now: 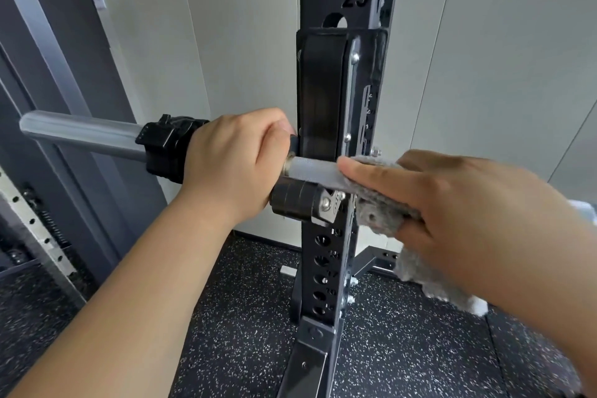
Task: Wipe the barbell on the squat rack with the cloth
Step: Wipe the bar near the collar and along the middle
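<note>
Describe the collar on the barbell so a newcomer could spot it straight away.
Start at the black squat rack upright marked 25 in mid-frame, then follow the barbell leftward, past the left hand gripping it. The collar sits right beside that hand: a chunky black clamp ringing the smooth silver sleeve, the only dark piece on that bare metal end.

Single head-worn wide-angle view; looks forward and slightly down from just in front of the squat rack (315, 0); faces the wall (242, 42) behind it; sits close, the rack's upright running top to bottom through mid-frame; takes in the speckled floor (242, 317) below.
</note>
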`<act>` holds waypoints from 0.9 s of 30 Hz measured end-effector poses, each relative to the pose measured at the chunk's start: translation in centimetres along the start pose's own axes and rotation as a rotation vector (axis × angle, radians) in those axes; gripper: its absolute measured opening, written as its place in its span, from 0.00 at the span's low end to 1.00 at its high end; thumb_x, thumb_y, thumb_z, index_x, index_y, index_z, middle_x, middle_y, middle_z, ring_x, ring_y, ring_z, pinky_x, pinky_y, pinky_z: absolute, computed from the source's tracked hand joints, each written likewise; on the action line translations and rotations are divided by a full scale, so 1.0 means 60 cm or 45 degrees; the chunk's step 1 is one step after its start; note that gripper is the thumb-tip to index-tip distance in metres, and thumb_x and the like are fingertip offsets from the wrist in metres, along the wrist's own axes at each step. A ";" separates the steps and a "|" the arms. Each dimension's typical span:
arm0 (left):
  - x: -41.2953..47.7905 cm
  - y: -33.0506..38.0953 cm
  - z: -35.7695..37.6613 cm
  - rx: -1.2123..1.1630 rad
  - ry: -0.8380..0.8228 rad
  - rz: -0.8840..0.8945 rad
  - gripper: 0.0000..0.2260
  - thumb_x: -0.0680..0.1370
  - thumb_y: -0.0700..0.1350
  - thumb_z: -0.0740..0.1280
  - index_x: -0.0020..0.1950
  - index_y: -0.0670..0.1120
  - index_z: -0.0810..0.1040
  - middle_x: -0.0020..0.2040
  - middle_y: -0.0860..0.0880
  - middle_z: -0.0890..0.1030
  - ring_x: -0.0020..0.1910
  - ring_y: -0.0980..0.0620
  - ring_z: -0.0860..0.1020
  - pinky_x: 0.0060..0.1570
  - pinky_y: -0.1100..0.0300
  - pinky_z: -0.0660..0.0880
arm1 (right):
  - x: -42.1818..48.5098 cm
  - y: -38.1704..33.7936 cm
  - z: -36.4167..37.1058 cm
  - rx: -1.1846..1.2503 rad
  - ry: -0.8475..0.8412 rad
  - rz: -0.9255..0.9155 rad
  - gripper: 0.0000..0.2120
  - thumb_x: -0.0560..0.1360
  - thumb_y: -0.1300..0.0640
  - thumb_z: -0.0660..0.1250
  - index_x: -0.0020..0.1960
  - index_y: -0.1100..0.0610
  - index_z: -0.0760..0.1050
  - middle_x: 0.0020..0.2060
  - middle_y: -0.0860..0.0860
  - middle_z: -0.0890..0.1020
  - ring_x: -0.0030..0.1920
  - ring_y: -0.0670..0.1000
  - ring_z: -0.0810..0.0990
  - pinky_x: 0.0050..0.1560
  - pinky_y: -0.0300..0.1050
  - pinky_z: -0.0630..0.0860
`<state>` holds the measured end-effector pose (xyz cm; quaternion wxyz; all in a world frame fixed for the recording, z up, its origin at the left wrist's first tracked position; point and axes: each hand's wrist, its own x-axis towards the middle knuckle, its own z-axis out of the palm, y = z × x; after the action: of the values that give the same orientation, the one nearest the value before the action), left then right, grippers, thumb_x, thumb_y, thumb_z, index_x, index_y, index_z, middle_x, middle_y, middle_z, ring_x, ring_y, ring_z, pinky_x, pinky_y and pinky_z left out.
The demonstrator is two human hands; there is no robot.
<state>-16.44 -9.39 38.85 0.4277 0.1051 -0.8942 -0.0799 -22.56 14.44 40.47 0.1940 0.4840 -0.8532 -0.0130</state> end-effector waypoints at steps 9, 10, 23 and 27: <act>0.001 -0.002 0.002 -0.016 0.001 0.012 0.21 0.79 0.56 0.47 0.45 0.50 0.78 0.35 0.49 0.77 0.38 0.42 0.74 0.39 0.48 0.73 | 0.007 0.008 0.052 0.002 0.377 0.004 0.31 0.75 0.48 0.71 0.76 0.39 0.69 0.35 0.44 0.73 0.29 0.52 0.73 0.28 0.40 0.69; 0.000 -0.002 0.002 -0.014 0.002 0.014 0.21 0.79 0.56 0.47 0.44 0.51 0.78 0.35 0.49 0.77 0.38 0.42 0.74 0.39 0.48 0.73 | -0.002 0.011 0.051 0.011 0.425 0.018 0.28 0.75 0.49 0.70 0.74 0.41 0.72 0.35 0.45 0.75 0.30 0.52 0.74 0.29 0.38 0.66; -0.001 0.000 0.001 -0.012 -0.012 -0.012 0.20 0.77 0.56 0.47 0.45 0.52 0.77 0.35 0.50 0.78 0.39 0.43 0.74 0.39 0.50 0.71 | -0.003 -0.008 0.049 -0.077 0.503 0.212 0.23 0.82 0.38 0.52 0.50 0.50 0.80 0.34 0.47 0.79 0.34 0.56 0.80 0.44 0.50 0.75; -0.001 0.003 -0.001 -0.002 -0.043 -0.029 0.18 0.79 0.54 0.49 0.46 0.52 0.78 0.37 0.50 0.78 0.41 0.41 0.74 0.42 0.49 0.72 | 0.033 -0.037 0.063 -0.163 0.538 0.167 0.16 0.82 0.41 0.59 0.49 0.51 0.78 0.34 0.47 0.78 0.33 0.55 0.79 0.37 0.46 0.68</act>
<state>-16.36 -9.20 38.89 0.4118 0.1136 -0.9000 -0.0873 -22.92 10.99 37.15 0.3991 0.4062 -0.8207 0.0474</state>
